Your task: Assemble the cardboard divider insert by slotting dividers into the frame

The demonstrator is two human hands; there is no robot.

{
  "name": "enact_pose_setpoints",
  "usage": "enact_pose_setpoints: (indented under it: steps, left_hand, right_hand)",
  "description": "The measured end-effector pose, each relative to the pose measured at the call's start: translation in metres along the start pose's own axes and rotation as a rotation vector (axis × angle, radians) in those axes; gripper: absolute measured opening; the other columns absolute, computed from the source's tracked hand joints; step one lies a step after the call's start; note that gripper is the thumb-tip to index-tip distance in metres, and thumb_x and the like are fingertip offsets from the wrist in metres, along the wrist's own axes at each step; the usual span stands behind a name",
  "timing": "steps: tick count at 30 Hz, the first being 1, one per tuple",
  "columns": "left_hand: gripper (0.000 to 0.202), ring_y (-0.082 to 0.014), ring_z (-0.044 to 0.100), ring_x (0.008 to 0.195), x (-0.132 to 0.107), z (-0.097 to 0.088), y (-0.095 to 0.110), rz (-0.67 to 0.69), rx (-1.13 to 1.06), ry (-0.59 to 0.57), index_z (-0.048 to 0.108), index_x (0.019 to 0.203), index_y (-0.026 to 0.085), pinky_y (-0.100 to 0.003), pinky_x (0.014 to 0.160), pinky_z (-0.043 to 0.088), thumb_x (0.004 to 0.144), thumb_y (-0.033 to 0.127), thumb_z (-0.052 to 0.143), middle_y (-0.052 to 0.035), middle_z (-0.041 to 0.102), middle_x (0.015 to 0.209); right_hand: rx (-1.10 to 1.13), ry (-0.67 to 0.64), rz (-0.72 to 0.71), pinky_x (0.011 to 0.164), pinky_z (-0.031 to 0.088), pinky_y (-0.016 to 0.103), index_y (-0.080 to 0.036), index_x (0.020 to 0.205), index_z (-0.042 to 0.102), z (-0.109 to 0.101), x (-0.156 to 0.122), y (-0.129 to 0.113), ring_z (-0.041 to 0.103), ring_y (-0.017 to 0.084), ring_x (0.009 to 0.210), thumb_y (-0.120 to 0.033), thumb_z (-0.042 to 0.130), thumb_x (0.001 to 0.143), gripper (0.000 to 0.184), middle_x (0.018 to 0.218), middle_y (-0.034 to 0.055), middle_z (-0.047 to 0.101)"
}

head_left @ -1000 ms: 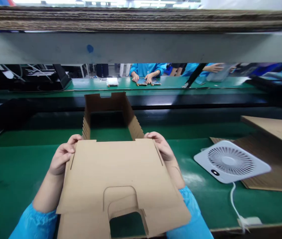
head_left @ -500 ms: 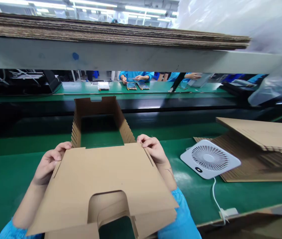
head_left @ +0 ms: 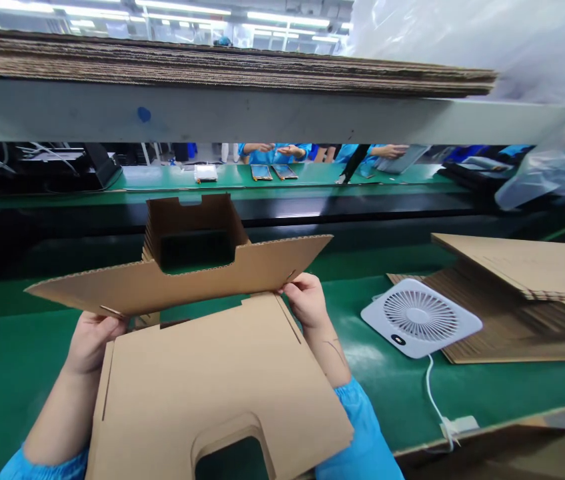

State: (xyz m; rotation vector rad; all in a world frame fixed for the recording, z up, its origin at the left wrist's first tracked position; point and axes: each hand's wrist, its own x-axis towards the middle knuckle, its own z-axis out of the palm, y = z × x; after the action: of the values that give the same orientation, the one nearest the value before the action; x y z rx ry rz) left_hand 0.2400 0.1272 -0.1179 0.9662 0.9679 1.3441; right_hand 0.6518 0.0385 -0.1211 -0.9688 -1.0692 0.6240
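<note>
Cardboard blank (head_left: 212,393) is held low and centre over the green bench top (head_left: 7,373), with its near edge toward the body.

Change against half a second ago: the far flap (head_left: 187,277), which then lay flat on the main panel, is now raised off it and tilted up toward the camera. It is spread wide from 9 to 2 o'clock. Green is seen through the gap between flap and panel, and where the two join cannot be told. The slotted box section (head_left: 190,220) is framed by the flap's notch and is unchanged at 12 o'clock of the blank.

Left hand (head_left: 93,340): at 10 o'clock of the blank, curled shut under the flap's left end. The fingertips are hidden by the board, so the depth of the grip cannot be told.

Right hand (head_left: 307,303): at 2 o'clock, with the fingers closed in a pinch on the flap's right end by the slit.

Both hands are kept at the same corners as before; only the board is moved.

Judged meaning for the fold in hand: the flap is partway up and not upright. The main panel is left flat, with its cut-out at 6 o'clock.

Unchanged:
- White fan (head_left: 420,317) at 3 o'clock, with its cable (head_left: 432,400) run toward the bench edge.
- Flat board stack (head_left: 527,293) beyond the fan, well apart from the hands.
- Overhead shelf (head_left: 262,117) at 12 o'clock, loaded with corrugated sheets (head_left: 212,63).
- Co-worker's hands (head_left: 282,150), seen on the far line.
</note>
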Motion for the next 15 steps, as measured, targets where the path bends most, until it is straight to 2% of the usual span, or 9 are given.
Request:
enact_pose_setpoints:
  steps: [3, 6, 8, 11, 13, 15]
  left_hand:
    - [0.059, -0.0178, 0.065, 0.058, 0.0004, 0.0076, 0.0066, 0.044, 0.039, 0.034, 0.079, 0.066, 0.019, -0.025, 0.053, 0.054, 0.031, 0.057, 0.11, -0.0054, 0.073, 0.064]
    - [0.056, -0.0146, 0.058, 0.053, 0.0014, 0.0107, 0.01, 0.141, 0.086, 0.005, 0.081, 0.064, 0.018, -0.024, 0.049, 0.049, 0.039, 0.059, 0.109, -0.0057, 0.07, 0.06]
    - [0.052, -0.0121, 0.053, 0.05, 0.0035, 0.0097, 0.0095, 0.239, 0.121, 0.006, 0.082, 0.066, 0.018, -0.023, 0.047, 0.046, 0.045, 0.057, 0.109, -0.0048, 0.07, 0.059]
    - [0.042, -0.0109, 0.05, 0.049, 0.0063, 0.0063, 0.0063, 0.37, 0.122, 0.012, 0.082, 0.068, 0.02, -0.023, 0.048, 0.046, 0.057, 0.052, 0.107, -0.0029, 0.071, 0.061]
    - [0.038, -0.0113, 0.052, 0.05, 0.0068, 0.004, 0.0039, 0.402, 0.113, -0.015, 0.08, 0.068, 0.021, -0.024, 0.049, 0.048, 0.062, 0.048, 0.105, -0.0029, 0.073, 0.064]
    - [0.036, -0.0127, 0.054, 0.052, 0.0066, 0.002, 0.0023, 0.393, 0.114, -0.068, 0.081, 0.071, 0.021, -0.025, 0.052, 0.051, 0.066, 0.048, 0.103, -0.0033, 0.072, 0.065]
  right_hand:
    - [0.028, -0.043, 0.02, 0.057, 0.059, 0.034, -0.023, 0.072, 0.077, -0.001, -0.0007, -0.0013, 0.065, 0.019, 0.053, -0.067, 0.095, 0.078, 0.048, 0.058, 0.0032, 0.068]
    - [0.012, -0.064, 0.054, 0.053, 0.057, 0.034, -0.023, 0.069, 0.075, -0.001, 0.0005, -0.0025, 0.062, 0.019, 0.05, -0.073, 0.094, 0.075, 0.054, 0.057, 0.0028, 0.066]
    - [-0.031, -0.052, 0.028, 0.059, 0.059, 0.035, -0.023, 0.069, 0.077, 0.0006, 0.0022, -0.0035, 0.066, 0.021, 0.059, -0.072, 0.095, 0.074, 0.053, 0.066, 0.0051, 0.071]
    - [-0.084, -0.051, -0.055, 0.074, 0.061, 0.037, -0.024, 0.075, 0.082, 0.0044, 0.005, -0.0045, 0.071, 0.023, 0.078, -0.063, 0.096, 0.079, 0.041, 0.083, 0.0076, 0.076]
    - [-0.103, -0.07, -0.066, 0.078, 0.06, 0.037, -0.025, 0.077, 0.082, 0.0059, 0.0064, -0.0039, 0.07, 0.023, 0.083, -0.059, 0.093, 0.084, 0.037, 0.086, 0.0074, 0.076]
    - [-0.113, -0.066, -0.029, 0.075, 0.059, 0.037, -0.024, 0.075, 0.079, 0.0054, 0.0072, -0.0025, 0.069, 0.023, 0.079, -0.062, 0.093, 0.084, 0.041, 0.082, 0.0066, 0.075]
